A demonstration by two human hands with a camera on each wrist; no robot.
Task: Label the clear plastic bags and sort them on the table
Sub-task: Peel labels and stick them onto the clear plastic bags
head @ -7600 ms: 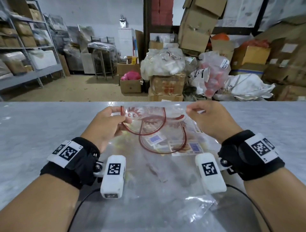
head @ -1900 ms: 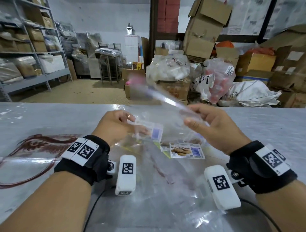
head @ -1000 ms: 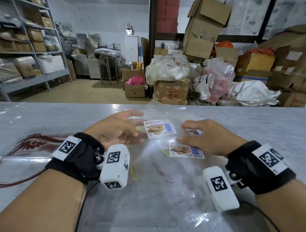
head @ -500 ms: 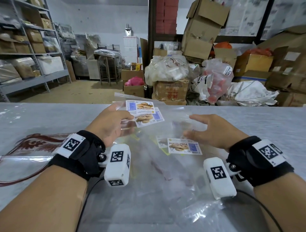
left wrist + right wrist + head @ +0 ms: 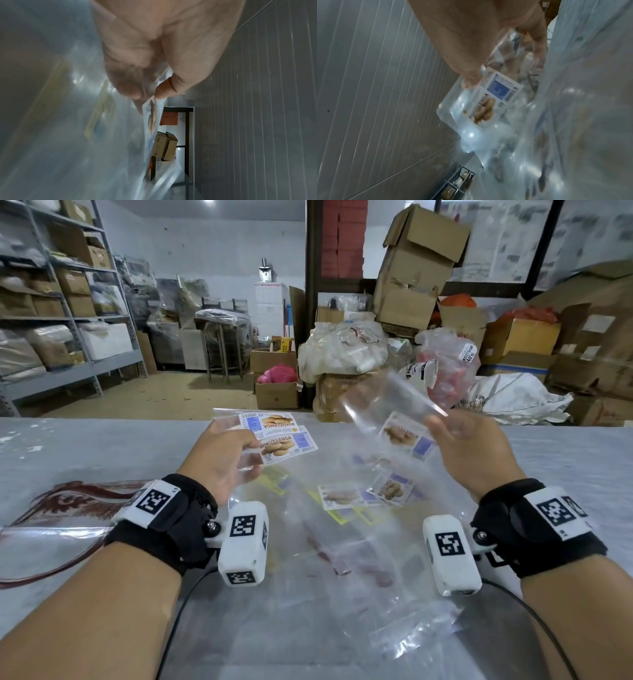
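Clear labelled bags (image 5: 274, 440) pinched in left hand (image 5: 219, 460); right hand (image 5: 469, 453) grips another bag (image 5: 394, 419).

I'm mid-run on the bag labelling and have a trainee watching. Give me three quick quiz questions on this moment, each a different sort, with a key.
1. True or false: the left hand holds labelled bags showing two biscuit labels.
2. Multiple choice: the labelled clear bag in the right hand is A) flat on the table, B) lifted above the table, C) on the shelving.
3. Fill in: on the bag pile between the wrists lie two loose biscuit ____.

Key: 1 true; 2 B; 3 labels.
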